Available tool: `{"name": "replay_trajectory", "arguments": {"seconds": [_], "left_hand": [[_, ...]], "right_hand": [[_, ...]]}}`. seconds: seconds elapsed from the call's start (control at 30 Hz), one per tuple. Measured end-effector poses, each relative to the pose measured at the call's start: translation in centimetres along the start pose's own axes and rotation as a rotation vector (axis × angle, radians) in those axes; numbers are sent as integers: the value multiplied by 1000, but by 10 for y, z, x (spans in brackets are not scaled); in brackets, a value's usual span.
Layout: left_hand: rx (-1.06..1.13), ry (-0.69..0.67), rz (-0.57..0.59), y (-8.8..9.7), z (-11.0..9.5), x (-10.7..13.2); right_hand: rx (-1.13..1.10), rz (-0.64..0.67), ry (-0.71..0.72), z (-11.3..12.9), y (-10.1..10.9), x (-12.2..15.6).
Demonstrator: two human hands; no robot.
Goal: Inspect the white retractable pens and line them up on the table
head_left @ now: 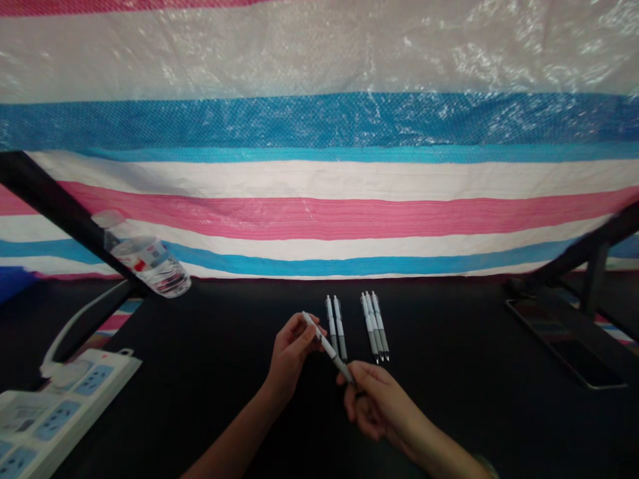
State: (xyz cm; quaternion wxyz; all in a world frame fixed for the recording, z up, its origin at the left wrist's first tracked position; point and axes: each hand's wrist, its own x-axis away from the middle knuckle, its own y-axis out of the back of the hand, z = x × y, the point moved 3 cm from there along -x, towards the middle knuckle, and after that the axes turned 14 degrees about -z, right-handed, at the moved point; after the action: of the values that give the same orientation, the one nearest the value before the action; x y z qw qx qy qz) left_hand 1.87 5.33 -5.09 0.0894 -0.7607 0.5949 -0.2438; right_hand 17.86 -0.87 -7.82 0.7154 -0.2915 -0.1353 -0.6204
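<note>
White pen (327, 347), print unreadable, sits pinched between left hand (292, 352) and right hand (372, 406), each grip closed.

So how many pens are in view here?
6. One pen is held between the left hand and right hand; two pens lie side by side on the black table; three pens lie close together to their right. Others could be hidden under the hands.

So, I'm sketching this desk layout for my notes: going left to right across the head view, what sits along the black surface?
white power strip → left hand → two pens → three pens → dark phone
</note>
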Motion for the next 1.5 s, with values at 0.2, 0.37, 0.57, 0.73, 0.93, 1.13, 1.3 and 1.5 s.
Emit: {"name": "replay_trajectory", "arguments": {"seconds": [0.2,0.37,0.57,0.73,0.93,1.13,1.3,1.5], "left_hand": [[-1,-2,21,1,1,-1],[2,-6,35,3,2,-2],[8,-22,29,2,0,-2],[26,-6,55,2,1,-2],[-23,-44,22,3,5,-3],[-46,-52,90,3,4,-1],[-26,-62,114,0,4,2],[-82,-105,163,-5,4,5]], "right_hand": [[35,-16,24,-4,2,-1],[27,-16,-41,-3,0,-1],[85,-55,77,5,-2,1],[8,8,1,-3,0,-2],[232,-128,279,9,0,6],[223,-45,136,1,1,1],[156,-30,124,-1,1,-5],[201,-35,203,3,-3,-1]]}}
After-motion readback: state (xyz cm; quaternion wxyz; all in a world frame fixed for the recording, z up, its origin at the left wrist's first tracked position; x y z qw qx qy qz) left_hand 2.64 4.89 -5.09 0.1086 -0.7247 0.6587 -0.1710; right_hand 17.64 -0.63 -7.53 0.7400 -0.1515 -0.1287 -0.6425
